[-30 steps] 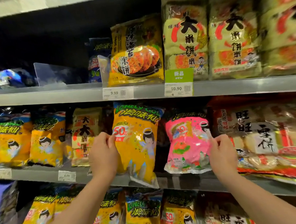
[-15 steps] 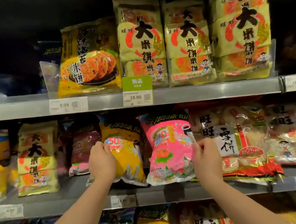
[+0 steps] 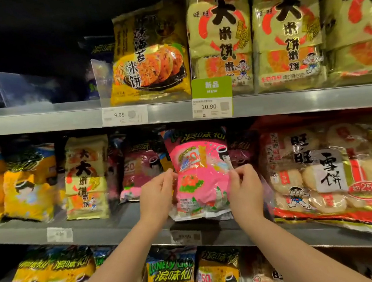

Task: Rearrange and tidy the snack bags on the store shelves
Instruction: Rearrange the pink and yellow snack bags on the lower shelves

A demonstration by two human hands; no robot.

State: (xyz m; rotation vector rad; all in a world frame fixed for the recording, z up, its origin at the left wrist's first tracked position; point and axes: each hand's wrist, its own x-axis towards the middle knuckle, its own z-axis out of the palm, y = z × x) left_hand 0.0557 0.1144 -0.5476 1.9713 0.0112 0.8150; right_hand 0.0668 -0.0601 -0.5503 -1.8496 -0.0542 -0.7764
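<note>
View: head camera, looking at the shelving in front of you.
Your left hand (image 3: 157, 194): the thumb and fingertips are drawn together. They pinch the left edge of the glossy pink plastic snack bag (image 3: 201, 180) about halfway up.
Your right hand (image 3: 246, 189): the fingers are curled. Thumb and forefinger nip the same bag's right edge at a like height.
Pink bag: it is upright between your hands, printed face toward you. Its bottom seam is at the front edge of the grey metal middle shelf (image 3: 98, 234), about mid-length. You cannot tell whether it rests there or hangs from your grip.
Behind the pink bag: dark magenta snack bags (image 3: 142, 168) sit further back on the shelf, showing on either side of it.
Middle shelf, right part: a wide red-and-clear bag of round white rice crackers (image 3: 321, 172) sits just beside your right hand. It leans out over the front edge.
Middle shelf, left part: a pale yellow rice-cracker bag (image 3: 85, 179) stands upright. Orange-yellow puff bags (image 3: 24, 187) fill the left end.
Grey upper shelf (image 3: 40, 122): a yellow-and-black seaweed cracker bag (image 3: 148, 53) stands at the front edge. Tall pale yellow cracker bags (image 3: 219, 34) run in a row toward the right end. A clear plastic divider (image 3: 25, 88) stands on the left part.
Upper shelf's front edge: it carries a white 9.99 price label (image 3: 123, 115) and a white 10.90 price label (image 3: 211, 108). A green tag (image 3: 211, 87) tops the second.
Below the middle shelf: yellow snack bags (image 3: 172, 280) stand in a row, partly hidden by your forearms.
</note>
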